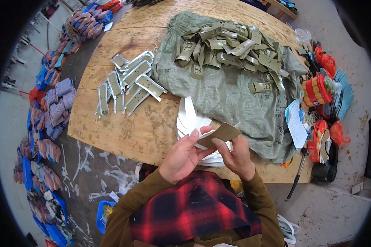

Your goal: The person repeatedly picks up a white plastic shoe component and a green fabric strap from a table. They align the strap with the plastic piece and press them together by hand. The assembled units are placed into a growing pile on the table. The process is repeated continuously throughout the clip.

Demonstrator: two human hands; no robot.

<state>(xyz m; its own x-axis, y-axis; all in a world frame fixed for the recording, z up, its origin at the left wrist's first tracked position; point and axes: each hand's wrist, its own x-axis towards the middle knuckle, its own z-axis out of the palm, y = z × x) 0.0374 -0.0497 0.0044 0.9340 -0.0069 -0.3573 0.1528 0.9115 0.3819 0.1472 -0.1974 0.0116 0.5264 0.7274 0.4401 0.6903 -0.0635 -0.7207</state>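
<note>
Over the near edge of the table, my right hand [238, 159] pinches an olive-green flat piece [226, 132] between thumb and fingers. My left hand [178, 159] has its fingertips closed on the other end of this piece, where a white strip shows along the edge. How the strip is joined there is hidden by the fingers. Below and behind the hands lies a stack of white strips [189, 117]. To the left, olive pieces with white edging [142, 75] lie in a loose heap. Farther back is a large pile of plain olive pieces [231, 47] with small holes.
A green woven sack [185, 82] lies under the pile on the wooden table [123, 131]. At the right edge are a paper sheet [294, 123], a black-handled tool [297, 175] and red packages [317, 90]. Bundled pieces [62, 94] and white scraps [121, 179] cover the floor at left.
</note>
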